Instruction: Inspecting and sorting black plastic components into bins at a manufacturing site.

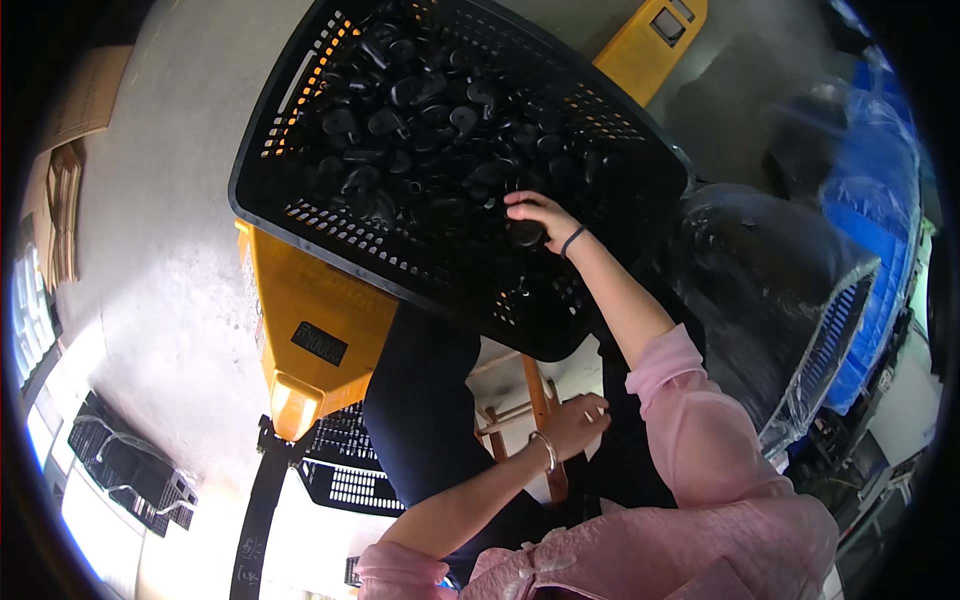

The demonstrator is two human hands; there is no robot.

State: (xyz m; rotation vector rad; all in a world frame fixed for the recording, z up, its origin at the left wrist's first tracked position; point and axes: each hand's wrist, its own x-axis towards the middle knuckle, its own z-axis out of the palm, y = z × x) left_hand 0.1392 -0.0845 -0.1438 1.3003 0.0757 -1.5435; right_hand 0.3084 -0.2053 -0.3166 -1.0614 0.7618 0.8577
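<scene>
My right hand (543, 222) reaches over the near right part of a large black plastic crate (430, 280). Its fingers are closed around a black round part (526, 233), whose exact kind I cannot make out. Many similar glossy black parts (430, 120), round with short stubs, lie heaped in the crate. My left hand (580, 425), with a bracelet at the wrist, hangs above my lap, apart from the crate. It holds nothing that I can see, and its fingers are loosely bent and slightly apart.
Beneath the crate is a yellow pallet jack (330, 290), its fork tip (655, 40) showing beyond. A wooden stool (540, 395) stands between my legs. Plastic-wrapped black crates (770, 290) and blue ones (880, 220) are at right. Cardboard (65, 215) and another black crate (125, 465) stand left.
</scene>
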